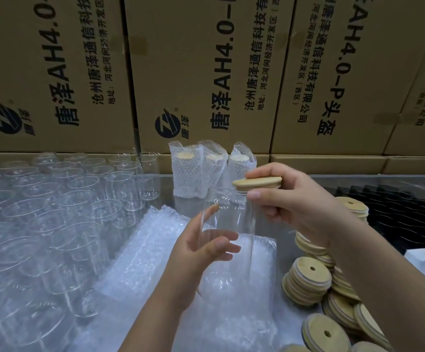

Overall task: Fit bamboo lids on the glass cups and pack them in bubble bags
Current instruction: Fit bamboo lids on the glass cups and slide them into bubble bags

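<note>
- Stacked printed cartons [206, 72] back the grey table [286, 235]; three bagged cups [211, 171] stand before them.
- Left hand [196, 252] grips a glass cup [226, 224] over the bubble bags [155, 250].
- Right hand [295, 199] pinches a bamboo lid [257, 183] at the cup's mouth.
- Empty glasses [54, 212] crowd the left; lid stacks [307, 280] lie on the right.

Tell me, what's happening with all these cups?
A person is putting a lid on a cup. The left hand holds a glass cup upright, and the right hand holds a bamboo lid at its mouth; it does not look pushed down yet. Three bagged cups stand behind. Empty cups wait on the left, spare lids on the right, and flat bubble bags lie below.
</note>
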